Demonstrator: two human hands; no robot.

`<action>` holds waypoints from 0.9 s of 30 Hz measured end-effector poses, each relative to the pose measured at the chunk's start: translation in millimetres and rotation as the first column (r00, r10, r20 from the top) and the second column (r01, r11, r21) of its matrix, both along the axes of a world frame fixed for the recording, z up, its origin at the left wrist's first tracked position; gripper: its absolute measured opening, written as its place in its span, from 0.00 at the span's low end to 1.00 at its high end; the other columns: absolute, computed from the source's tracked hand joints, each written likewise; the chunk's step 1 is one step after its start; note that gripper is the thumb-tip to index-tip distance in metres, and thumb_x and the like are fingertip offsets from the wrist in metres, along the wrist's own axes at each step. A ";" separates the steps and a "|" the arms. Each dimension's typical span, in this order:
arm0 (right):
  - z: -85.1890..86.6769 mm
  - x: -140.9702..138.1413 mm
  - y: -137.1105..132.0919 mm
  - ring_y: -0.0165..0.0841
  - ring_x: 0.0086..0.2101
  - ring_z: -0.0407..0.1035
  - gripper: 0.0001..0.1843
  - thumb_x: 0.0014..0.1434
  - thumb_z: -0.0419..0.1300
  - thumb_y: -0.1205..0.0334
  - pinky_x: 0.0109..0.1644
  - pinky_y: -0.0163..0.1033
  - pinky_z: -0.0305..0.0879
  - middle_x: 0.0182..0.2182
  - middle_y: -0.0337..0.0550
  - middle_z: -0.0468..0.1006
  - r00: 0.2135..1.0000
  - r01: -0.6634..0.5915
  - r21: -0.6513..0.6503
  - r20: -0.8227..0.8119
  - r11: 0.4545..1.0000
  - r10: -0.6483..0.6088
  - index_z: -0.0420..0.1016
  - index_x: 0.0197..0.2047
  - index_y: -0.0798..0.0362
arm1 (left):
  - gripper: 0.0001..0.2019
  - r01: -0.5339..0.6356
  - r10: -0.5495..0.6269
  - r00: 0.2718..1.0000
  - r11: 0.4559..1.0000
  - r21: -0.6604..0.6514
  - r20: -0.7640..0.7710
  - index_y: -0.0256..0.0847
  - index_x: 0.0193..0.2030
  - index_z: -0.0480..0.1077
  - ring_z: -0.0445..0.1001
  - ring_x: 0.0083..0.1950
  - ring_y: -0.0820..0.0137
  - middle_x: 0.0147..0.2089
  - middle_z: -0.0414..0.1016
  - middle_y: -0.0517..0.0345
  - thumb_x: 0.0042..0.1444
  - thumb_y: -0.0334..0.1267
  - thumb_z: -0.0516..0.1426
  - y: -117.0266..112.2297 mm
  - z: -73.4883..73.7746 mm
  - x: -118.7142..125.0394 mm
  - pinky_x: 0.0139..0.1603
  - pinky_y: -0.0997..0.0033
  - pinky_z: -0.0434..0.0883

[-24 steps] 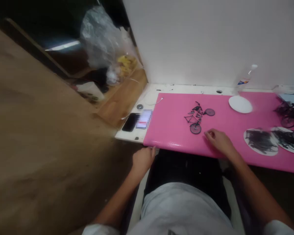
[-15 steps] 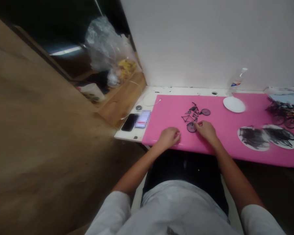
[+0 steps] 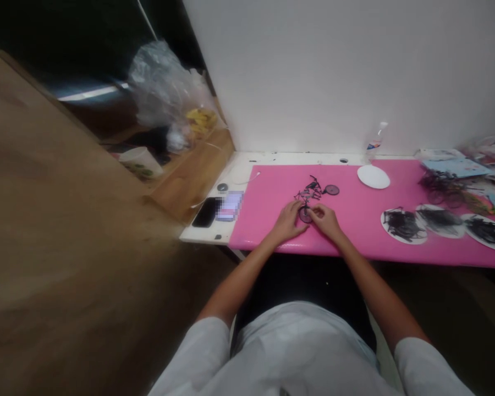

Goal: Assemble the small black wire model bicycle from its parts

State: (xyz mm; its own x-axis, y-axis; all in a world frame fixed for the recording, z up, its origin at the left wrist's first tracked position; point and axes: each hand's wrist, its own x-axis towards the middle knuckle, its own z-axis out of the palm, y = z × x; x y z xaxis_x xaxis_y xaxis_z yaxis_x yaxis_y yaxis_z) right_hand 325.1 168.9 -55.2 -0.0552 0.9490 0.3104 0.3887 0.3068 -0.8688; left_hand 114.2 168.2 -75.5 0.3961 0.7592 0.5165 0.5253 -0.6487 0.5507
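Note:
Small black bicycle parts lie on a pink mat [image 3: 268, 192]. A spoked toy bicycle wheel [image 3: 304, 215] is between my hands, with the thin toy bicycle frame [image 3: 309, 194] just beyond it. Another wheel [image 3: 332, 190] lies flat to the right of the frame. My left hand [image 3: 287, 224] is at the near wheel's left side, thumb and fingers apart around its edge. On the right side of that wheel, my right hand [image 3: 325, 221] has thumb and forefinger pinched at its rim. The fingertips partly hide the wheel.
To the right, several white plates [image 3: 404, 238] hold black parts, and assembled toy bicycles [image 3: 441, 187] stand behind. A blank white plate [image 3: 373, 177] and a bottle [image 3: 376, 144] are farther back. Two phones [image 3: 205, 213] lie at left near a wooden ledge [image 3: 193, 168].
My left hand has moved from the mat's front up to the wheel, and its fingers have spread. My right hand stays at the wheel. The whole view has shifted somewhat to the right.

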 end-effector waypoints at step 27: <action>-0.3 -4.5 -16.5 0.41 0.39 0.83 0.17 0.70 0.65 0.46 0.47 0.45 0.78 0.42 0.48 0.90 0.974 0.016 0.144 0.220 0.989 -0.048 0.87 0.47 0.50 | 0.35 -0.185 0.189 0.976 0.981 -0.052 0.107 0.41 0.71 0.63 0.75 0.63 0.53 0.62 0.78 0.44 0.63 0.43 0.73 -2.4 0.5 -2.0 0.67 0.48 0.75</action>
